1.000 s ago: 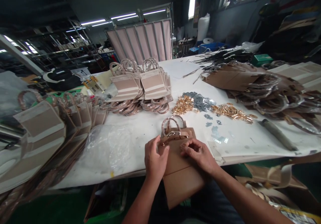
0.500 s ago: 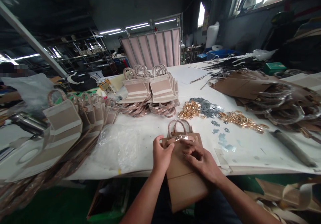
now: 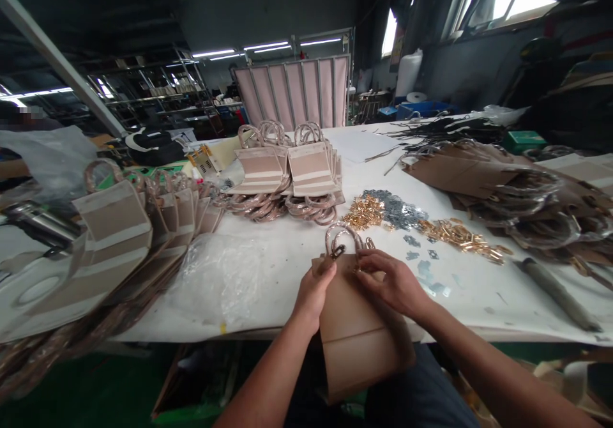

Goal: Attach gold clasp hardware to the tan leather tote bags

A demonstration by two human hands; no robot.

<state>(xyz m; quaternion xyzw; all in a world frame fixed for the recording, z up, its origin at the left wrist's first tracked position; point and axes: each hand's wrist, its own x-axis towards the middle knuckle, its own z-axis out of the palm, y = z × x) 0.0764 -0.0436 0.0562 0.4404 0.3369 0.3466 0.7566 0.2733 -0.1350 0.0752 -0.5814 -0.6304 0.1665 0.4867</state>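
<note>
A brown handbag (image 3: pixel 352 310) with plastic-wrapped looped handles (image 3: pixel 343 231) leans over the table's front edge, its lower part hanging in front of my lap. My left hand (image 3: pixel 313 290) grips its upper left edge, the thumb lying on the front. Just above that thumb is a small shiny piece (image 3: pixel 338 252), too small to name for certain. My right hand (image 3: pixel 390 281) is at the upper right of the bag, thumb and fingertips pinched together near the top edge. What lies between those fingertips is hidden. Another shiny end (image 3: pixel 369 243) shows just above the right fingers.
Gold-coloured metal fittings (image 3: pixel 364 213) and grey metal plates (image 3: pixel 395 209) lie in heaps beyond the bag. Stacked bags (image 3: pixel 311 169) stand behind, more bag pieces (image 3: pixel 112 223) at left, brown bags (image 3: pixel 469 172) at right. Clear plastic (image 3: pixel 220 281) and a grey roll (image 3: pixel 558 294) lie nearer.
The wrapped strap that lay across the bag's front has shifted up off it. My right hand has moved slightly up and its fingers have drawn together; my left hand keeps hold of the bag.
</note>
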